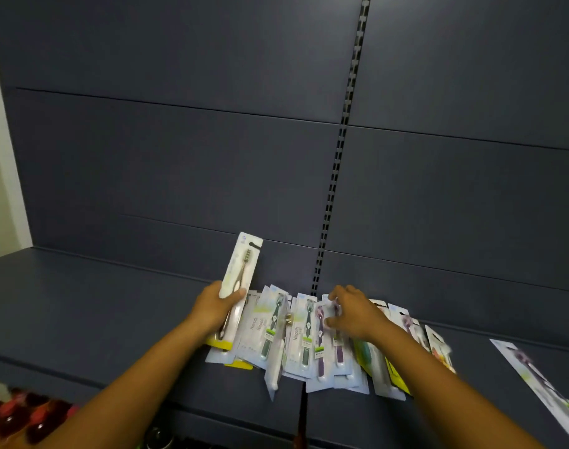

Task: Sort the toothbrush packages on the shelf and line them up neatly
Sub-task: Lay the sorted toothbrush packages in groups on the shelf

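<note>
Toothbrush packages [309, 338] overlap on the shelf [82, 306], prints blurred; left hand [216, 307] fingers clamp one package [241, 273] toward 12 o'clock; right hand [354, 314] fingers curl onto a purple-brush package [322, 345], grip unclear.

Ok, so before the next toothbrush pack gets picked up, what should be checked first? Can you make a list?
1. Left hand grips the white toothbrush package firmly: ok.
2. Right hand has one purple-brush pack pinched in its fingers: cannot tell, the fingers rest on the pile.
3. Pile lined up neatly: not ok, packs overlap and fan out.
4. Free room on the shelf to the left of the pile: ok.
5. Stray pack at far right joined to the rest: not ok.
</note>
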### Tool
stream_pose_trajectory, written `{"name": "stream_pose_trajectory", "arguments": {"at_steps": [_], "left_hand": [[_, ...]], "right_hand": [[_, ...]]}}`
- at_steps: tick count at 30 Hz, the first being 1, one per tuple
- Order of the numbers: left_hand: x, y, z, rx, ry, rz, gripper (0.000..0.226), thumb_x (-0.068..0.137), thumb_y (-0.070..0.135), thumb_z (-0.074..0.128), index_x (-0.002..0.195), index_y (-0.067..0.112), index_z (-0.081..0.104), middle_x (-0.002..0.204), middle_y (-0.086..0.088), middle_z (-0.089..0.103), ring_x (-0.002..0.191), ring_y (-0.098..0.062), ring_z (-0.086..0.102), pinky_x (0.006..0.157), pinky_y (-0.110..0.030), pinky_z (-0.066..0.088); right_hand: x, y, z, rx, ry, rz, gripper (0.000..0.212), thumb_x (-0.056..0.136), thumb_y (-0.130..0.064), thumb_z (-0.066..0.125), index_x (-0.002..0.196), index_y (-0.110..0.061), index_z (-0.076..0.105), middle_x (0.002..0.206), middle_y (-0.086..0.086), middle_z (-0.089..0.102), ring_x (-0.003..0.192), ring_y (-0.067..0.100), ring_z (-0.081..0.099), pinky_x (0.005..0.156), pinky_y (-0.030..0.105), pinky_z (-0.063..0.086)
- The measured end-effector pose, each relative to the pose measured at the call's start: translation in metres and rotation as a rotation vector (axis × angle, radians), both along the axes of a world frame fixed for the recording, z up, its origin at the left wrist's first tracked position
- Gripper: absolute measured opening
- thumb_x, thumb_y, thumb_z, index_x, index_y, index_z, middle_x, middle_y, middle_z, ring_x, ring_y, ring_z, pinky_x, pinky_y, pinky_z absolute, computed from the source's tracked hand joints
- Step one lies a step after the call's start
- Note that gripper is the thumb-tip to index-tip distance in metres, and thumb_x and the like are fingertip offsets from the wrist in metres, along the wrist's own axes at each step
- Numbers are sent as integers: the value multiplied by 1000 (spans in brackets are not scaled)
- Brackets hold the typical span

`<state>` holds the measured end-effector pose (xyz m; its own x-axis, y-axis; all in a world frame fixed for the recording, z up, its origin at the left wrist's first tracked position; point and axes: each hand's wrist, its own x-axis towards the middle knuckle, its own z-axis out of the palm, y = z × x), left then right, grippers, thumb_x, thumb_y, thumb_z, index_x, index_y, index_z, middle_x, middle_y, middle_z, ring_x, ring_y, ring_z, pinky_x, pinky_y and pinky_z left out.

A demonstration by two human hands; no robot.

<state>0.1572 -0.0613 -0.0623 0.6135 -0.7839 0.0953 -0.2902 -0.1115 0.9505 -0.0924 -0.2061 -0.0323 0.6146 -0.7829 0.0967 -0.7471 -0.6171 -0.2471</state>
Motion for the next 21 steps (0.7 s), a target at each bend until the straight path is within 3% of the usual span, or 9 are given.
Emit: {"name": "stream_pose_trajectory", "arguments": {"at_steps": [6, 9, 11, 14, 18, 21], "left_hand": [[-9, 16, 3, -57, 395, -165, 15, 99, 15, 54, 111, 11, 60, 98, -11, 72, 86, -25, 70, 74, -37, 56], [-9, 18, 6, -57, 548, -195, 22, 94, 0, 49, 113, 1, 59, 92, -17, 71, 80, -29, 69, 70, -38, 56], [-7, 20, 9, -66, 537, -211, 27, 89, -7, 44, 111, -2, 58, 89, -18, 69, 79, -30, 68, 71, -38, 56], [-6, 23, 13, -94, 484, -225, 31, 88, -11, 46, 113, 0, 59, 100, -19, 69, 92, -33, 68, 83, -45, 56], [-7, 26, 14, -127, 407, -180, 34, 86, -14, 53, 114, 5, 59, 106, -19, 71, 97, -35, 69, 91, -51, 54], [-12, 24, 16, -149, 367, -157, 34, 85, -15, 55, 114, 3, 58, 105, -17, 71, 96, -33, 70, 89, -49, 56]], "right_hand": [[6, 19, -14, 0, 13, -33, 42, 84, -34, 69, 121, -23, 53, 128, 0, 50, 117, 21, 50, 96, 34, 48], [7, 25, -15, 15, 17, -35, 29, 84, -34, 68, 109, -23, 57, 118, -1, 52, 109, 20, 53, 94, 34, 48], [11, 28, -15, 26, 16, -47, 20, 82, -34, 68, 92, -17, 64, 105, 1, 62, 95, 19, 60, 85, 36, 54], [18, 34, -18, 87, 72, -64, 30, 82, -37, 65, 80, -7, 69, 83, 7, 69, 77, 22, 65, 72, 36, 57], [31, 40, -28, 74, 120, -89, 39, 84, -55, 59, 70, -18, 57, 87, 5, 60, 89, 23, 60, 77, 34, 50], [40, 48, -30, 25, 131, -109, 41, 88, -57, 54, 93, -18, 62, 107, 5, 61, 105, 23, 57, 82, 34, 46]]}}
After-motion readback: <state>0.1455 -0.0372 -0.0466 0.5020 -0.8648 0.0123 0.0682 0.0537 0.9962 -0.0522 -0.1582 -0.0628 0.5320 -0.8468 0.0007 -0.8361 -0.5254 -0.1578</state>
